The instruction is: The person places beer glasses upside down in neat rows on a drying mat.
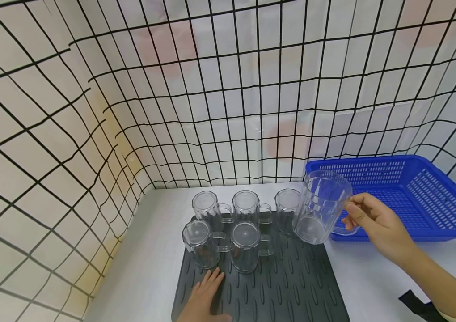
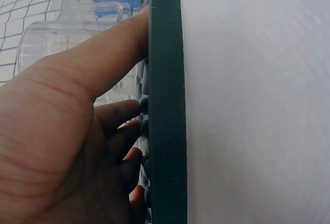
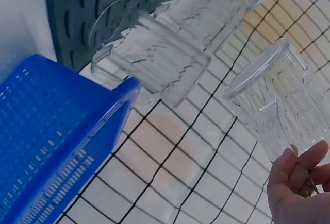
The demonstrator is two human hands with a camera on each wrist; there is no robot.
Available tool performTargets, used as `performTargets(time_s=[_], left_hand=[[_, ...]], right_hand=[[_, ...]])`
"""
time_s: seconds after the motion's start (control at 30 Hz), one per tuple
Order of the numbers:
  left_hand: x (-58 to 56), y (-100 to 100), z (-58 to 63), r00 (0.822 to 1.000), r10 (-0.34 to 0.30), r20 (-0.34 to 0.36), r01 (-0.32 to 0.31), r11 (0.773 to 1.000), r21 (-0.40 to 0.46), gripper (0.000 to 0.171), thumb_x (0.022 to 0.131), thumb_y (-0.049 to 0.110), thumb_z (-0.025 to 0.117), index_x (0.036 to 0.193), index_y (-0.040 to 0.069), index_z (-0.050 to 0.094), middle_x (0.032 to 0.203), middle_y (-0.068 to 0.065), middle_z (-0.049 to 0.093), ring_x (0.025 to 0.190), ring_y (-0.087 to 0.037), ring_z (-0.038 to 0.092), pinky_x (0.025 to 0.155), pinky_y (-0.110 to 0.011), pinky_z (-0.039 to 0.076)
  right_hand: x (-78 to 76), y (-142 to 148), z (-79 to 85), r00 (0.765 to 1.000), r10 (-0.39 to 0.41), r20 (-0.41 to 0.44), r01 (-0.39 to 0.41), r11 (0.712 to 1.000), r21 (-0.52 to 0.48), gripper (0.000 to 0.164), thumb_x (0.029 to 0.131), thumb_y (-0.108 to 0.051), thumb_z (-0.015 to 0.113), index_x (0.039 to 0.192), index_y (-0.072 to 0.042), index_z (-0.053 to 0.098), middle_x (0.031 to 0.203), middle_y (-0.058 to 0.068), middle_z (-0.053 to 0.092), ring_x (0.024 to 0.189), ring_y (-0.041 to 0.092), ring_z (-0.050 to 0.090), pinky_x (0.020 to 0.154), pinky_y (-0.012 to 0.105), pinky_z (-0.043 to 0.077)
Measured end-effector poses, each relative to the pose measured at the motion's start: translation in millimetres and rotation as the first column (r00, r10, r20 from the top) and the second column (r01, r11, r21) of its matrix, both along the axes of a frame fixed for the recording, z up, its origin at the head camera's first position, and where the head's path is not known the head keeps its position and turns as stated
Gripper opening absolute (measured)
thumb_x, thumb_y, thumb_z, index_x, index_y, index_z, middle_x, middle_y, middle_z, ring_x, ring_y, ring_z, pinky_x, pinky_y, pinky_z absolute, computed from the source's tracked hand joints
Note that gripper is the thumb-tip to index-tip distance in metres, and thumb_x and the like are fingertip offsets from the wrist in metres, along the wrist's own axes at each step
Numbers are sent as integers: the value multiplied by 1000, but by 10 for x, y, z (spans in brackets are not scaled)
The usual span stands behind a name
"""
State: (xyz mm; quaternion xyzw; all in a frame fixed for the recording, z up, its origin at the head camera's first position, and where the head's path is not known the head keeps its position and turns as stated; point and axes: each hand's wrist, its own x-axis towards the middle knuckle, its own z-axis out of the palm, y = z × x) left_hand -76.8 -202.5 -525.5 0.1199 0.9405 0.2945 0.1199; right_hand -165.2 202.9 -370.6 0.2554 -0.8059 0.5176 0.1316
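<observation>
My right hand pinches a clear glass mug by its handle, over the right back part of a dark ribbed mat. The held mug leans, its wide end uppermost. In the right wrist view, thumb and fingers close on the handle. Several similar glass mugs stand upside down on the mat in two rows, one of them just left of the held mug. With fingers spread and nearly straight, my left hand touches the mat's front left, fingertips close to the nearest mugs; the left wrist view shows the fingertips at the mat's surface.
A blue plastic basket with slotted walls sits right of the mat, beside the right hand. Black wire grid panels rise behind and on the left of the white table. A black strap lies near the right forearm.
</observation>
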Motion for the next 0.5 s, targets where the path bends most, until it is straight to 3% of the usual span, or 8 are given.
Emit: performTargets(time_s=[0.5], left_hand=[[-3,30,25,1000,6,-3,-6,1000,-22,97,74,49,81,147,1,38,153,-22,33,138,-50,26,100,-73,27]], right_hand=[[175,-237,15,981,195,-5,-195,980,-47,16,101,9,39,106,0,52,79,4,55,71,14,56,63,25,48]])
